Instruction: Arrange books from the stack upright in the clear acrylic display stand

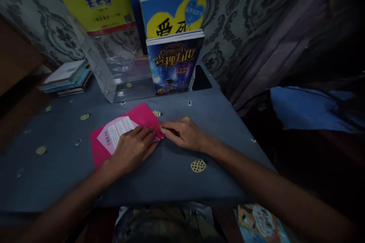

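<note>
A pink booklet with a pale label lies flat on the grey-blue table. My left hand presses palm down on its near right part. My right hand rests beside it, fingertips pinching the booklet's right corner. Both hands touch the booklet; its lower right edge is hidden under them.
A clear plastic stand holds upright books, a dark blue one in front and a blue-yellow one behind. A stack of books lies far left, a black phone far right. The table edge drops off on the right.
</note>
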`<state>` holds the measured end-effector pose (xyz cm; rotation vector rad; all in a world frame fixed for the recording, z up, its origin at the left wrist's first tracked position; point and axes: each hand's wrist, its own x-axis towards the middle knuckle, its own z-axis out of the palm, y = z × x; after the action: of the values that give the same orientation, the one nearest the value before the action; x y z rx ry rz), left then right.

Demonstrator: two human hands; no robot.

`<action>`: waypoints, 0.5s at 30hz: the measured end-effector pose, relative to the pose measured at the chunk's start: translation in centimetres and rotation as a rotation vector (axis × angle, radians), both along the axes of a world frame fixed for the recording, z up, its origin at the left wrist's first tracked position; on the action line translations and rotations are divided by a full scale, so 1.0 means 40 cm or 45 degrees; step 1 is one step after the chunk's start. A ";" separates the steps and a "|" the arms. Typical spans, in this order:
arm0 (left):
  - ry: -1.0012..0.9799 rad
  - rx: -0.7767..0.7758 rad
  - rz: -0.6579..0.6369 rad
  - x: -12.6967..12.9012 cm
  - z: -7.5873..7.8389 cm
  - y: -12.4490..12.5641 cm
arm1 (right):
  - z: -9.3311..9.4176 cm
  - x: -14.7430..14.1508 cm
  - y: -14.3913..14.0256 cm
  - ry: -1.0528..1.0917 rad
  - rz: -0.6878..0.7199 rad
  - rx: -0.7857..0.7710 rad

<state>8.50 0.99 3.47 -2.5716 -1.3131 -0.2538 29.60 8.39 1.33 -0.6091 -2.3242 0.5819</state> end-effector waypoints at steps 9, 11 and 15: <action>-0.043 -0.496 0.531 -0.213 0.041 0.052 | 0.004 -0.018 -0.050 -0.157 -0.132 0.271; -0.052 -0.483 0.567 -0.235 0.040 0.046 | 0.010 -0.022 -0.060 -0.208 -0.159 0.242; -0.026 -0.325 0.649 -0.216 0.035 0.025 | 0.008 -0.028 -0.050 -0.263 -0.212 0.134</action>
<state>-0.12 2.00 4.86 -2.3114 -2.0601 -0.0157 28.48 6.39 1.67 -0.8368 -2.4463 0.3302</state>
